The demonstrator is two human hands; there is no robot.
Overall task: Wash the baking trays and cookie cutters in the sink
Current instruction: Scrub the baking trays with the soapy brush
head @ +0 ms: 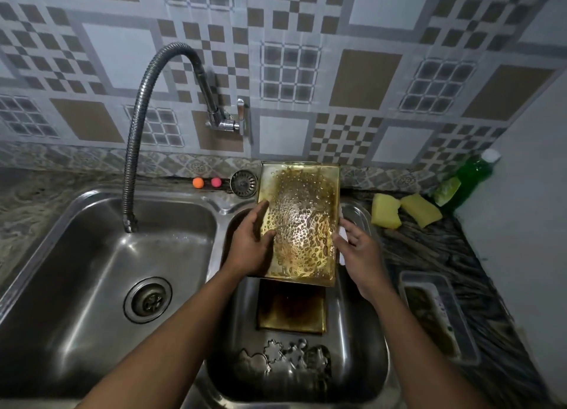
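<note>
I hold a greasy, golden rectangular baking tray (pixel 302 212) tilted up over the right sink basin (pixel 362 362). My left hand (pixel 253 243) grips its left edge, thumb on the inner face. My right hand (pixel 357 249) holds its right edge. Below it a second, darker tray (pixel 291 310) lies flat in the basin. Several metal cookie cutters (pixel 285 358) lie at the basin's near end.
The left basin (pixel 92 270) has a drain (pixel 148 299) and a flexible faucet hose (pixel 135 151) hanging over it. Two yellow sponges (pixel 405 209) and a green soap bottle (pixel 466 178) sit on the right counter. A grey container (pixel 435 313) stands near the right edge.
</note>
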